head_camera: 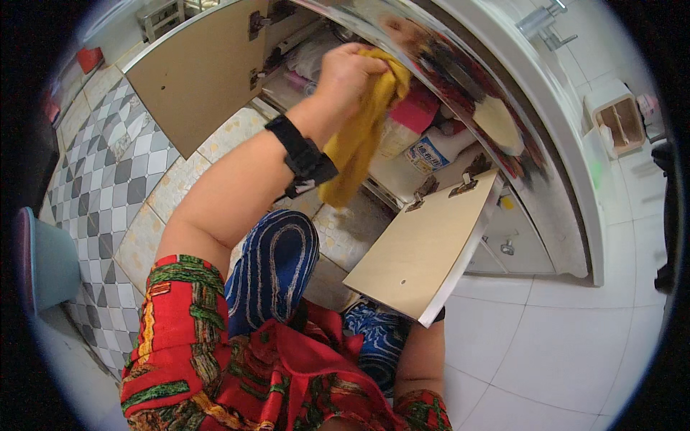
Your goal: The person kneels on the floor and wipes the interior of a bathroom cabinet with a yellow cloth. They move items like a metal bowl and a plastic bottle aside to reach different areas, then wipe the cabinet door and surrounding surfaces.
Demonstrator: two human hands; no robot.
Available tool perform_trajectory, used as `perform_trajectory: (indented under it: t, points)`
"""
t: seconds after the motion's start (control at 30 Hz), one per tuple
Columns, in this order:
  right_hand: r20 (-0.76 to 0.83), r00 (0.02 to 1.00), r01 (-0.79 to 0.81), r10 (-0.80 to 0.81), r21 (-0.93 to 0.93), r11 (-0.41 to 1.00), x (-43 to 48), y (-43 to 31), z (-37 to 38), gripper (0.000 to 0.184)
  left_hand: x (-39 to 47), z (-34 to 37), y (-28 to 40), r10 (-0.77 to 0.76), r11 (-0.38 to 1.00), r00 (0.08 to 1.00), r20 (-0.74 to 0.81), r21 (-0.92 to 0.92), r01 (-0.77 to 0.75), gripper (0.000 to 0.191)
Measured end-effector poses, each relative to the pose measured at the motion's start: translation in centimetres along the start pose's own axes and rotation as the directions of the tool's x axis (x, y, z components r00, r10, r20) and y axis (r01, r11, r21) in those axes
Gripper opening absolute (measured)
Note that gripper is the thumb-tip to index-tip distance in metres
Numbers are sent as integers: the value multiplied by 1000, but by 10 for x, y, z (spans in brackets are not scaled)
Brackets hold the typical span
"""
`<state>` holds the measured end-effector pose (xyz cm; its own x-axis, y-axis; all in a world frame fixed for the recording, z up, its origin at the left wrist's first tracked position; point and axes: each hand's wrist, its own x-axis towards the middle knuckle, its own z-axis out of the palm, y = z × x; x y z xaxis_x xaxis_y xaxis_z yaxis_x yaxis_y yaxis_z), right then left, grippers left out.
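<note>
A yellow cloth (353, 153) hangs down from my left hand (347, 73), bunched between thumb and fingers. The hand is raised at the opening of a low cabinet (396, 178), just under its shiny front panel. My right forearm passes behind the opened right cabinet door (426, 242), which hides the hand. Inside the cabinet, a white bottle with a blue label (431, 151) lies tilted near a bright pink item (415, 110). Clear plastic wrapping (312, 59) shows to the left of my left hand.
The left cabinet door (199, 75) stands swung outward over the tiled floor. A blue bucket (54, 264) sits at the far left beside a grey checkered mat (102, 188). Above the cabinet are a white counter edge (544, 124), a metal faucet (542, 27) and a beige holder (617, 116).
</note>
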<state>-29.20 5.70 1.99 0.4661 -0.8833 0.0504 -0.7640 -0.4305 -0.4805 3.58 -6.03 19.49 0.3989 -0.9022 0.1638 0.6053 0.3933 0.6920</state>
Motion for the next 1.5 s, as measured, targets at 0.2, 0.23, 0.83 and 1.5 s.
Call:
perform_trajectory:
  t: [0.2, 0.23, 0.83, 1.5]
  points:
    - [-3, 1000, 9, -9, -1, 1000, -2, -1, 0, 22, 57, -60, 38, 122, 992, 974, -193, -15, -127, 16]
    - [-1, 1000, 9, -9, 0, 1000, -2, -1, 0, 22, 68, -71, 47, 73, 995, 960, -272, -40, -87, 15]
    - [16, 1000, 14, -14, 2, 1000, -3, -9, 4, 21, 62, -58, 34, 280, 949, 929, -243, 220, -228, 17]
    - [-42, 992, -122, 123, 20, 992, -27, 14, -31, 21, 60, -34, 60, 139, 908, 756, -640, -222, -355, 30]
